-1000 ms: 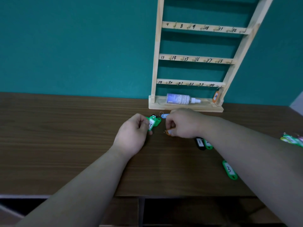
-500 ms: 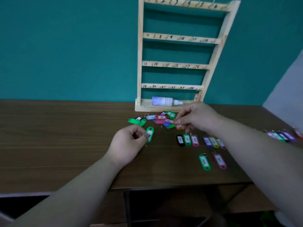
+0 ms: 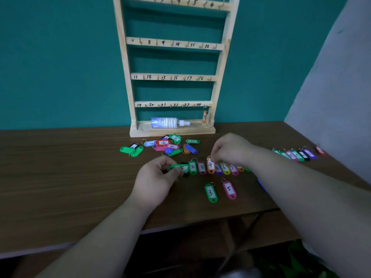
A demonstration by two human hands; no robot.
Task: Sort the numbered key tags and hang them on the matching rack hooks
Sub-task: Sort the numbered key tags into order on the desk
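Note:
A wooden rack (image 3: 172,77) with numbered hooks stands against the teal wall. One orange tag (image 3: 204,116) hangs at its bottom right hook. My left hand (image 3: 155,180) pinches a green tag (image 3: 179,167) at the left end of a sorted row (image 3: 212,168). My right hand (image 3: 230,150) pinches an orange tag marked 4 (image 3: 210,164) and sets it in that row, between tags 3 and 5. An unsorted pile of tags (image 3: 168,146) lies in front of the rack. A green 3 (image 3: 210,193) and a pink 5 (image 3: 229,190) lie nearer me.
A clear spray bottle (image 3: 167,123) lies on the rack's base. A second row of tags (image 3: 297,155) runs along the table's right side near the grey wall. The wooden table's front edge (image 3: 180,227) is close below my arms.
My right hand carried the orange tag from the pile down to the sorted row. My left hand moved its green tag right to the row's left end. The camera tilted up.

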